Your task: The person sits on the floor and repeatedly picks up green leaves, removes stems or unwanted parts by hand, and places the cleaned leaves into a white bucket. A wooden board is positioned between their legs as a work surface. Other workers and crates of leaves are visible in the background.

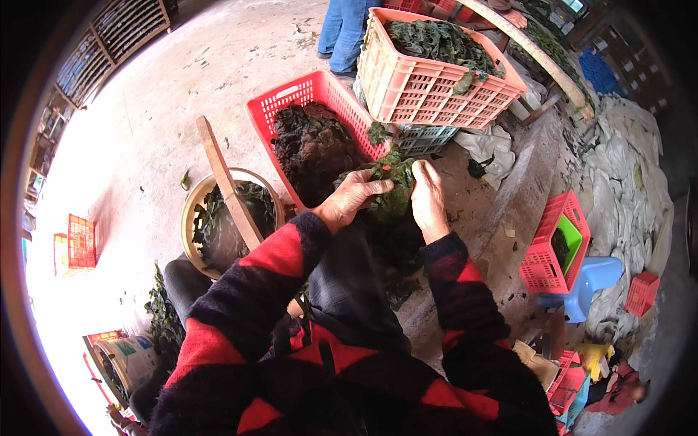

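Between my two hands a dark green, glossy sheet of seaweed is stretched and hangs down towards my knees. My left hand pinches its left side, thumb on top. On its right side, my right hand grips the edge with fingers and thumb together. Just beyond my left hand stands a red plastic crate with a heap of dark brown, wet seaweed in it. Below the held sheet lies more dark seaweed, partly in shadow.
A wooden bar slants across a round tub of seaweed at my left. Ahead, a salmon-coloured crate full of seaweed rests on a pale green crate; a person's jeans show beside it. A blue stool stands to the right.
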Motion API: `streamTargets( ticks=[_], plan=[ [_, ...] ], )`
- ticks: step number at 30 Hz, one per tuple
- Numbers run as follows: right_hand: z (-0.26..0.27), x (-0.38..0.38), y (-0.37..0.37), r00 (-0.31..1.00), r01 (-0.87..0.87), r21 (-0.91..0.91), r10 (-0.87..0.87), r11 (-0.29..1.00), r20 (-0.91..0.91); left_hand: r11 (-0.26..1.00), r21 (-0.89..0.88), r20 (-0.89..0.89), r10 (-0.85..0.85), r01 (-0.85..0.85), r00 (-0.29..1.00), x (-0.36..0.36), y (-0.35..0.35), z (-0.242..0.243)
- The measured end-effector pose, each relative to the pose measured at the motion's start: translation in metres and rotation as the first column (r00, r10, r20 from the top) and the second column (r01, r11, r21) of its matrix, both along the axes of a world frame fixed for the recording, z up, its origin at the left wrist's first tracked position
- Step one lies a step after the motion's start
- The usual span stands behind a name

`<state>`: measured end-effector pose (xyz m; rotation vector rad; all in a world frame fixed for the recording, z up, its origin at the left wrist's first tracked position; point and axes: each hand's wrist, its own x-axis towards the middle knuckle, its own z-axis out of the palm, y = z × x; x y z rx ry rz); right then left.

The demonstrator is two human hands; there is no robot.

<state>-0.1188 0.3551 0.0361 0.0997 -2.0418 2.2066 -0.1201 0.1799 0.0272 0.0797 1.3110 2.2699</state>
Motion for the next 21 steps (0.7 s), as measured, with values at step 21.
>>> streamTargets(
  ticks=[21],
  plan=[
    [-0.034, 0.009, -0.020, 0.972, 0.214, 0.111, -0.200, 0.971, -0.125, 0.536, -0.699, -0.585, -0.046, -0.474, 0.810, -0.003, 0.023, -0.037]
  ],
)
